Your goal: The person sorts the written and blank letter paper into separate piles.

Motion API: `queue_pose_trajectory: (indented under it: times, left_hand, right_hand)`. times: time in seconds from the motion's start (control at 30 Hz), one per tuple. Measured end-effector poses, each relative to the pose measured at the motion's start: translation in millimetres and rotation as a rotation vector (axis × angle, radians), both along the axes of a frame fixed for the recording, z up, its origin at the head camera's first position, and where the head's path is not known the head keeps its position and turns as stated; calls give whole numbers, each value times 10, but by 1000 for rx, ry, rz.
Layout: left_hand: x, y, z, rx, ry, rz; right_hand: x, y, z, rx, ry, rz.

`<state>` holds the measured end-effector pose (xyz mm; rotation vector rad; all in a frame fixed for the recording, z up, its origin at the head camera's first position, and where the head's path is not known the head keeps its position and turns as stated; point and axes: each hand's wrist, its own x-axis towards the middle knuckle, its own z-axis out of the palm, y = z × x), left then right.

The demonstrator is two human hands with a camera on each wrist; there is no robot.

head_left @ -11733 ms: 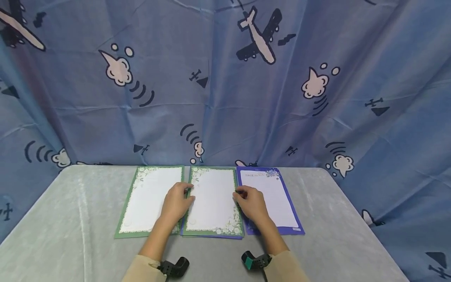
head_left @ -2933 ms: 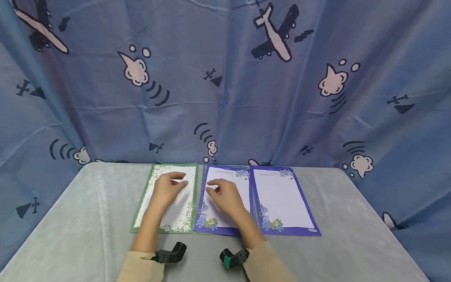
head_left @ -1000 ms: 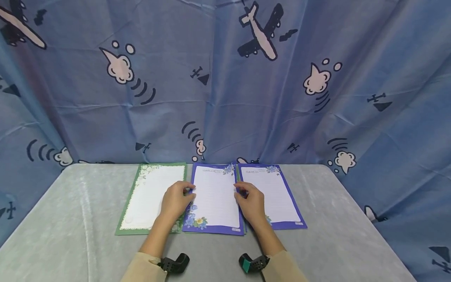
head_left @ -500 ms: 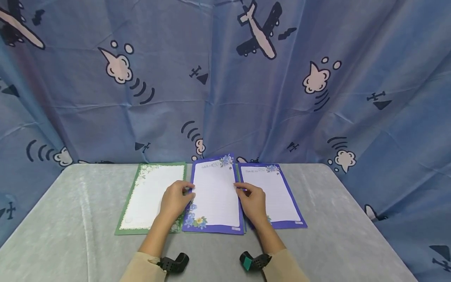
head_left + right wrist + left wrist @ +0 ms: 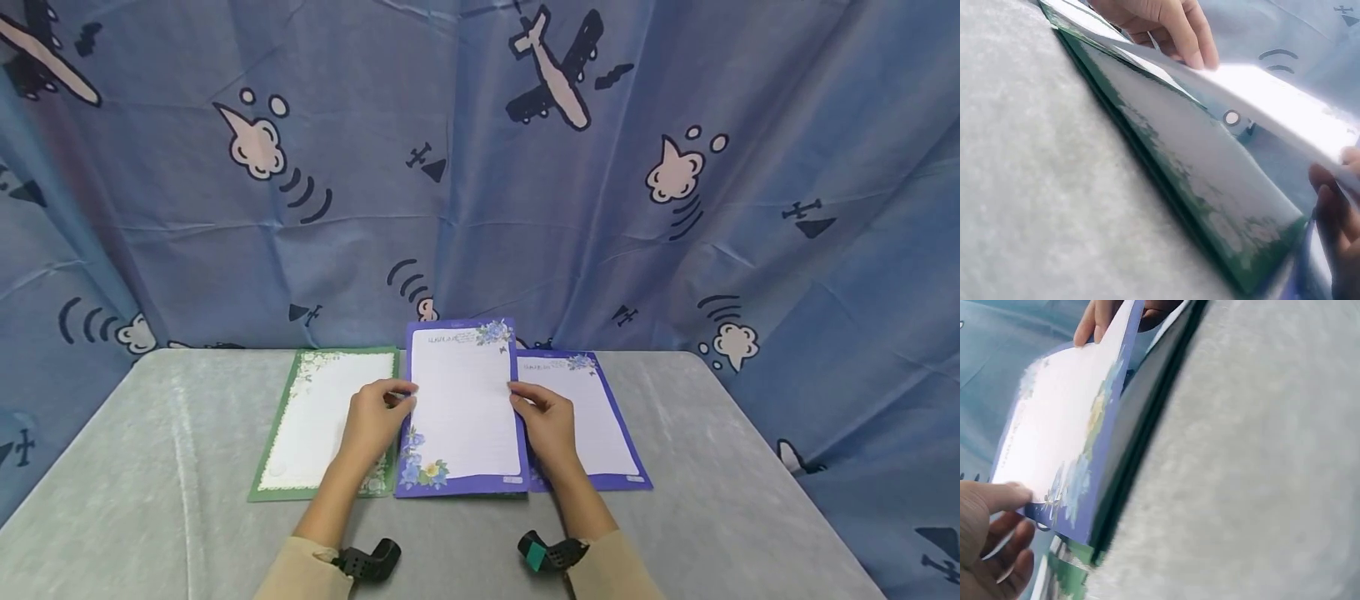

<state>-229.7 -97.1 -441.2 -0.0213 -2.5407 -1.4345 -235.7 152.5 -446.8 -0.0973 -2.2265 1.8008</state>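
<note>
Both hands hold a sheet of purple-bordered stationery paper [image 5: 465, 408], printed with blue flowers and faint lines. My left hand [image 5: 375, 421] pinches its left edge, thumb on the face in the left wrist view. My right hand [image 5: 546, 421] pinches the right edge. The sheet is raised above the middle pile, where a green-bordered sheet [image 5: 1166, 144] lies underneath with a gap between them. To the left rests another green-bordered sheet [image 5: 322, 417] with pale flowers. On the right lies a second purple-bordered sheet [image 5: 592, 425], partly behind the right hand and the raised sheet.
A grey cloth-covered table [image 5: 150, 500] carries the papers near its far edge. Behind it hangs a blue curtain [image 5: 480, 192] printed with planes and clouds. Black wrist cameras [image 5: 371, 560] sit at both cuffs.
Earlier the middle pile showed a green-bordered sheet, then a purple-bordered one. Over the last second both hands have lifted that purple sheet off the pile, and the right hand has shifted slightly right.
</note>
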Motion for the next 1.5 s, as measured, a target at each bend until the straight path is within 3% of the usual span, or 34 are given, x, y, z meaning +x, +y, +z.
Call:
queue_pose_trajectory:
  times: [0.43,1.0,1.5]
  left_hand:
    - [18,8,148,99,13,-6]
    - [96,45,323,113,49,-31]
    - [161,350,511,147,69,-86]
  right_hand:
    - [28,17,150,-29,-49,25]
    - [87,73,347,-14,-113,39]
    - [174,388,668,42,-120,51]
